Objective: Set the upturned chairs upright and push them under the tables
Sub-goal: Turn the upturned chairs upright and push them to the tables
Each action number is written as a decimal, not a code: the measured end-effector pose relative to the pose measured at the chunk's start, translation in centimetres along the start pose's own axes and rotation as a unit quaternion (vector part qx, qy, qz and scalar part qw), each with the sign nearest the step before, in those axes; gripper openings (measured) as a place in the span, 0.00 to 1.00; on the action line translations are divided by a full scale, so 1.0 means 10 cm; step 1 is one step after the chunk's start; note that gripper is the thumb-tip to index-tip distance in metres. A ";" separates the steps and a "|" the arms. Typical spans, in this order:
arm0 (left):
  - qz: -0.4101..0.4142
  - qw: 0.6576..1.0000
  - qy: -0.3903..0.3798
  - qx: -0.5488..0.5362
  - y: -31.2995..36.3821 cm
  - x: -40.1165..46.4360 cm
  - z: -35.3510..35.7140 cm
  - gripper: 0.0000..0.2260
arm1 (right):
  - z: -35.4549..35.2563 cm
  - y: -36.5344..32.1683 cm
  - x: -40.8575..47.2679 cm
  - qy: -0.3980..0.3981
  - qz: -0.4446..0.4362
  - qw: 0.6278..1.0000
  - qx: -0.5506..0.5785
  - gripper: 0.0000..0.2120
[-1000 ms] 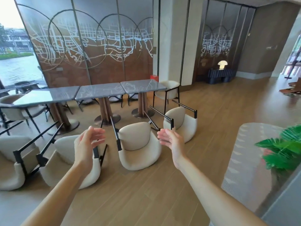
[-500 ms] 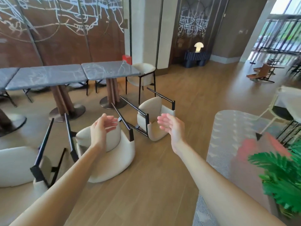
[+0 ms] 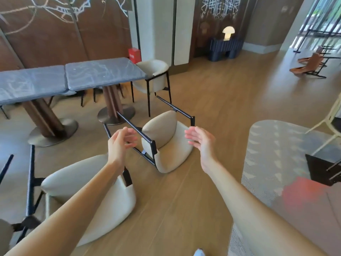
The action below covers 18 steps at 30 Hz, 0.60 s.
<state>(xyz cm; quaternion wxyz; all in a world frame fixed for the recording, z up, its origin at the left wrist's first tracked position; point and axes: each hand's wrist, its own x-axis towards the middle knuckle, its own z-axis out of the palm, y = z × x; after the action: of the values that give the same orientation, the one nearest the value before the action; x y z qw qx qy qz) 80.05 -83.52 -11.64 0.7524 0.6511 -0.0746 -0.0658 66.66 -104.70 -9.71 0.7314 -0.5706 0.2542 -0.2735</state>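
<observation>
A cream upholstered chair (image 3: 171,145) with black metal legs lies upturned on the wood floor, legs pointing up and back toward the grey marble table (image 3: 103,72). My left hand (image 3: 120,143) hovers by its near left leg, fingers loosely curled, holding nothing. My right hand (image 3: 201,141) is raised at the chair's right side, fingers straight, palm facing left. A second upturned cream chair (image 3: 92,198) lies nearer me at lower left, partly hidden by my left forearm. One upright cream chair (image 3: 155,76) stands at the table's right end.
A second marble table (image 3: 31,84) adjoins on the left, both on round pedestal bases. A patterned rug (image 3: 287,163) covers the floor at right with a pale chair's legs (image 3: 330,124). A dark console with a lamp (image 3: 227,45) stands against the far wall. Brown chairs (image 3: 311,65) lie far right.
The view has moved forward and to the right, so the rightmost upturned chair now lies between my raised hands. Both hands stay empty and have come closer to that chair.
</observation>
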 end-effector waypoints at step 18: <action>-0.191 0.944 0.236 -0.127 -1.76 3.10 2.38 0.12 | -0.14 0.84 4.89 -0.128 0.189 0.969 -0.096 0.11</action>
<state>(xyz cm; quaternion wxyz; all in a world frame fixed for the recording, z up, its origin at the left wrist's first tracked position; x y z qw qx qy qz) 105.68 -115.22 -24.92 0.7984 0.5490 0.2396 -0.0612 101.87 -137.70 -21.13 0.7380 -0.6101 0.2869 -0.0292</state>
